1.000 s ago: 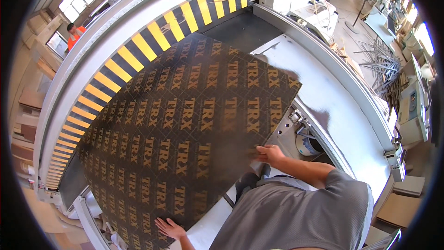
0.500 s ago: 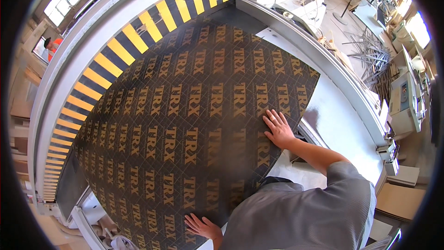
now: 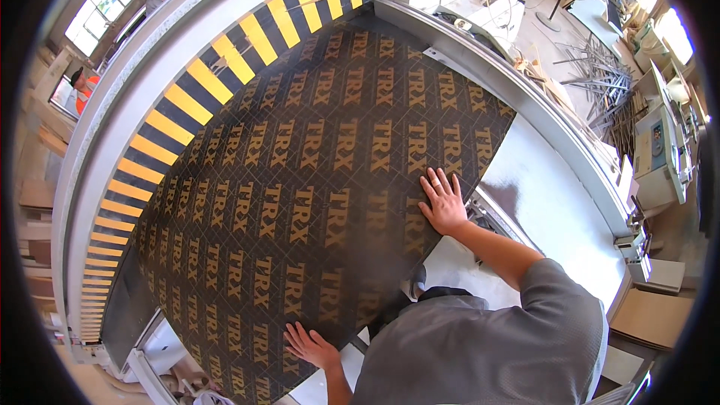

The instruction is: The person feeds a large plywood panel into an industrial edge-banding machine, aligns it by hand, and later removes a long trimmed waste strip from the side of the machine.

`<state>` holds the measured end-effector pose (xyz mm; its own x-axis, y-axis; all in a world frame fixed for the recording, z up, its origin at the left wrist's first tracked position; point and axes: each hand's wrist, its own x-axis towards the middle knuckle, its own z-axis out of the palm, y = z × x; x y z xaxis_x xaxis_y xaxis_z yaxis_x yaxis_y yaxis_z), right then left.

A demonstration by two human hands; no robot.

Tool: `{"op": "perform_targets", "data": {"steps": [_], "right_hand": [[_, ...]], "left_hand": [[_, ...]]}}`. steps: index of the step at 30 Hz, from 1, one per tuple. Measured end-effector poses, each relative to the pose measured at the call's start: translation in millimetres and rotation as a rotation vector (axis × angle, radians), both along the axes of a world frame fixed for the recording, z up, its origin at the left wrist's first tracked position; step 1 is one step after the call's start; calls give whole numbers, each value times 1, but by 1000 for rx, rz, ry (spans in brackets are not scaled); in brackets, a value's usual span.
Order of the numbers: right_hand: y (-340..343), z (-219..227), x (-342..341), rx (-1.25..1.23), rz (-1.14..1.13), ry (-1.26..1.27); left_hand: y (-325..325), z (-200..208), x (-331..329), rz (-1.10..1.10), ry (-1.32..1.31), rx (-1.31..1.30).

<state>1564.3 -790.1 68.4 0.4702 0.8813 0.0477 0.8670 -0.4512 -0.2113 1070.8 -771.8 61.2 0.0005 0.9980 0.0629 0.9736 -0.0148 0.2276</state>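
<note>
A large dark brown panel (image 3: 247, 202), printed all over with rows of gold lettering, lies flat across a machine bed. My right hand (image 3: 444, 206) rests flat on it near its right edge, fingers stretched out, with a ring on one finger. Lower down, my left hand (image 3: 309, 345) is pressed palm-down close to the panel's near edge, its fingers apart. Neither hand is wrapped round anything. The panel's far left side reaches the foot of a curved-looking beam (image 3: 139, 97) with yellow and black stripes.
A pale metal rail (image 3: 540, 97) runs along the right of the bed. Beyond it stand a control box (image 3: 660, 139) and a heap of thin strips (image 3: 600, 75). Brown boards (image 3: 651, 317) lie at right. Past the beam are two people, one wearing orange (image 3: 84, 94).
Both hands have moved a little up and left in the picture, still flat on the panel. The panel has shifted slightly away from my body, and the view has turned a little.
</note>
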Motion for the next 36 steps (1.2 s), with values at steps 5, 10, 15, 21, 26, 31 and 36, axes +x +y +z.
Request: {"op": "perform_targets", "data": {"steps": [5,10,15,21,26,31,36], "right_hand": [[36,0,8,60,-19,1],[97,-3,33,145,-22,-23],[187,-6,56,94,-52,-53],[302,-6,72,59,-67,-16],[380,-11,83,111,-97,-24],[364,-8,137,362,-228,86],[301,-23,187,-28,-781,19]], "left_hand": [[51,-3,4,-8,41,-2],[123,-12,23,-82,21,57],[217,-17,45,-132,-27,93],[335,3,74,-199,49,13],[405,16,130,-697,180,-70],[466,25,155,-787,187,-70],[514,20,164,-749,294,-77]]}}
